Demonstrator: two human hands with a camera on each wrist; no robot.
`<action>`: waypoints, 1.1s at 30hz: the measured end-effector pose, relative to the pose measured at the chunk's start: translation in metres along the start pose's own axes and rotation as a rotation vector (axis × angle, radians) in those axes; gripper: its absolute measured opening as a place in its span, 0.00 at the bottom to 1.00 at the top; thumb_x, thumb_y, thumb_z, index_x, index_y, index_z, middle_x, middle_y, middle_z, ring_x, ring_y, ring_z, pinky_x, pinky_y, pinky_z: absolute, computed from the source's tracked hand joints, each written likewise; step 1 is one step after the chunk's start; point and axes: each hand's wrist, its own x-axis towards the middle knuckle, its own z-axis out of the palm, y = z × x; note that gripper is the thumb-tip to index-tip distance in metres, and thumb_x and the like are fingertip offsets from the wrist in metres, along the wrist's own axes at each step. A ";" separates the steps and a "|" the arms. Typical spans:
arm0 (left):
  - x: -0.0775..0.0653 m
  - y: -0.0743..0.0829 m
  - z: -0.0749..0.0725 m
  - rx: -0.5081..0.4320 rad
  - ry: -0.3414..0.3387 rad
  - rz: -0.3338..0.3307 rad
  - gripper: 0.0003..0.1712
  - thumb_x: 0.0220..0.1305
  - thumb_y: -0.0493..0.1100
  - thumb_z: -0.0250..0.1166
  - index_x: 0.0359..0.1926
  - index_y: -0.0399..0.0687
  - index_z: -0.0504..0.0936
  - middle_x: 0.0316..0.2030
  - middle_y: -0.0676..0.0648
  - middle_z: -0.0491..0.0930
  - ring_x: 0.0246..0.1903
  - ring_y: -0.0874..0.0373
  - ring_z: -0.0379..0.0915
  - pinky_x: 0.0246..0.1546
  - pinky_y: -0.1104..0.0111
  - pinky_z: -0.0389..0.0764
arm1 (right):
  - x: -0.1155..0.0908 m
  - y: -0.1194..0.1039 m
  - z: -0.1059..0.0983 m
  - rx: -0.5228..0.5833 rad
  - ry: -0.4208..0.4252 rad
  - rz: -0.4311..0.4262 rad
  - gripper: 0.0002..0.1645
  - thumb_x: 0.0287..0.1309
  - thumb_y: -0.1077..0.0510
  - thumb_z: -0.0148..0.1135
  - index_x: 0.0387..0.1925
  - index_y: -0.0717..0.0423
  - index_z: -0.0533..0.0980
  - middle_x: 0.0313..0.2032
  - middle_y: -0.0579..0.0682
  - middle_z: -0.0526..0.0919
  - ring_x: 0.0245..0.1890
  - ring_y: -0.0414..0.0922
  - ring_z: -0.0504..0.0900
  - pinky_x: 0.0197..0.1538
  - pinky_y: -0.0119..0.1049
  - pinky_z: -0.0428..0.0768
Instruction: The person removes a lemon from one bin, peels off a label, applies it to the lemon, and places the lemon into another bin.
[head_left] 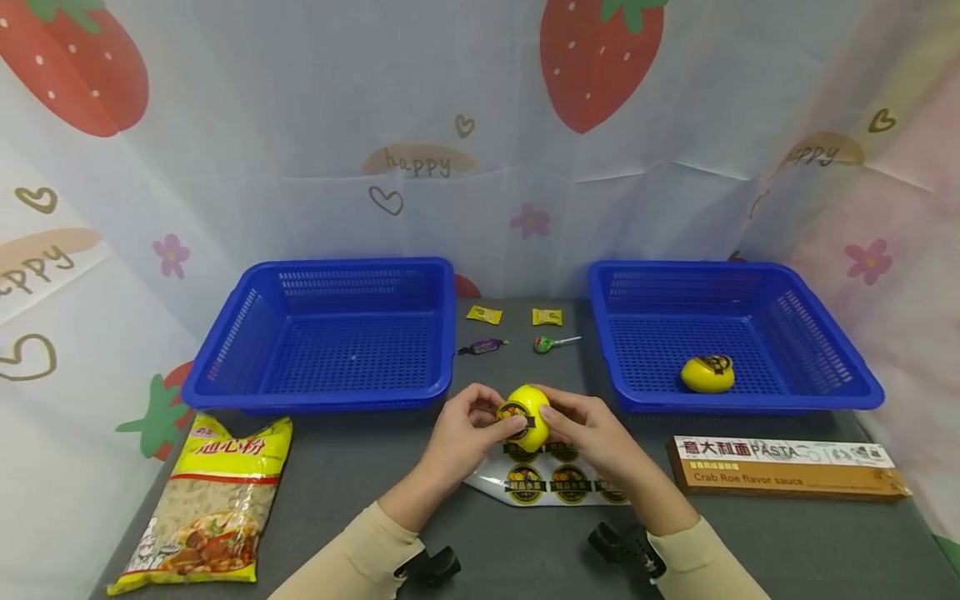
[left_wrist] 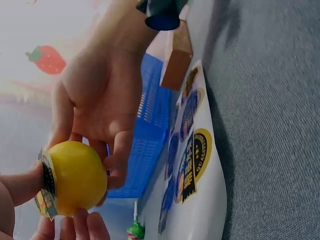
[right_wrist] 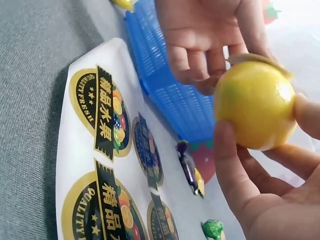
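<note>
A yellow lemon (head_left: 536,398) is held up between both hands, above a white sheet of round fruit stickers (head_left: 491,479). My left hand (head_left: 467,433) grips it from the left, with the thumb pressing a black-and-gold sticker (left_wrist: 49,172) against its skin. Parts of that sticker's edge stand off the fruit in the left wrist view. From the right, my right hand (head_left: 596,429) holds the same lemon between thumb and fingers, as the right wrist view shows. Another lemon (head_left: 705,377), bearing a similar sticker, lies in the right blue basket (head_left: 840,379).
Farther left stands another blue basket (head_left: 315,396). Between the baskets lie two yellow-wrapped candies (head_left: 484,314), a purple-wrapped candy (head_left: 483,346) and a green lollipop (head_left: 543,343). A pasta bag (head_left: 217,500) lies at the left, a pasta box (head_left: 787,471) at the right.
</note>
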 end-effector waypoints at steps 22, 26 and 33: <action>-0.002 0.004 0.001 -0.002 -0.011 -0.067 0.26 0.59 0.53 0.75 0.51 0.40 0.83 0.42 0.44 0.87 0.41 0.56 0.84 0.43 0.65 0.84 | -0.005 -0.004 -0.003 0.024 -0.019 -0.055 0.29 0.77 0.53 0.52 0.74 0.55 0.65 0.70 0.62 0.70 0.62 0.60 0.77 0.56 0.55 0.82; -0.002 0.004 0.002 0.013 -0.003 -0.064 0.24 0.59 0.53 0.75 0.48 0.40 0.83 0.40 0.45 0.87 0.39 0.57 0.84 0.40 0.68 0.82 | -0.005 -0.003 -0.004 0.015 -0.022 -0.058 0.29 0.77 0.53 0.52 0.74 0.55 0.65 0.70 0.62 0.70 0.61 0.58 0.79 0.54 0.54 0.83; -0.002 0.004 0.002 -0.022 0.005 -0.065 0.22 0.58 0.52 0.76 0.46 0.40 0.84 0.39 0.44 0.87 0.38 0.57 0.84 0.41 0.63 0.84 | -0.003 -0.001 -0.004 0.048 -0.013 -0.060 0.28 0.76 0.53 0.53 0.73 0.55 0.66 0.68 0.62 0.72 0.56 0.45 0.83 0.54 0.55 0.83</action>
